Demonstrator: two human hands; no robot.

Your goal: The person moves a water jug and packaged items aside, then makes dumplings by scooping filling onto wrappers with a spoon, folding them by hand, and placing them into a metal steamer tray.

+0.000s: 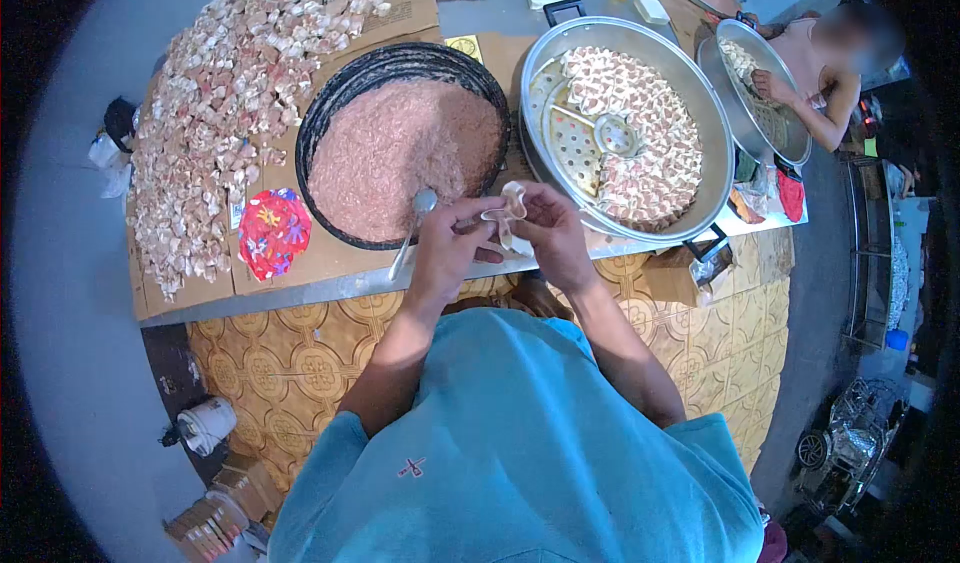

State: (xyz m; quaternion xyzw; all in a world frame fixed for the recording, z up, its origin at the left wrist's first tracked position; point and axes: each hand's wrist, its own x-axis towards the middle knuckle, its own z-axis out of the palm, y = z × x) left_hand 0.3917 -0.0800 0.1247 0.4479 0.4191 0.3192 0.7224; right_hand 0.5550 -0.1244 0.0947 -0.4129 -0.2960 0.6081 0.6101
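Between the fingertips of both hands is a partly folded dumpling [508, 213], its pale wrapper pinched up around a pinkish center. My left hand [450, 241] is closed on its left side, and my right hand [556, 238] grips the right side. A metal spoon [424, 201] lies along the outer edge of my left hand, its bowl over the meat filling [385, 158]. That filling is heaped in a round black-rimmed basin [305, 168] just beyond my left hand. Past my right hand stands a large steamer pot [712, 178] with rows of dumplings [650, 113] on its perforated tray.
Many loose dumplings [230, 93] cover cardboard at the left. A red patterned cloth [272, 235] lies beside the basin. At the right, a person [815, 88] reaches into a second pot [790, 138]. A cardboard box [672, 276] sits below the table edge.
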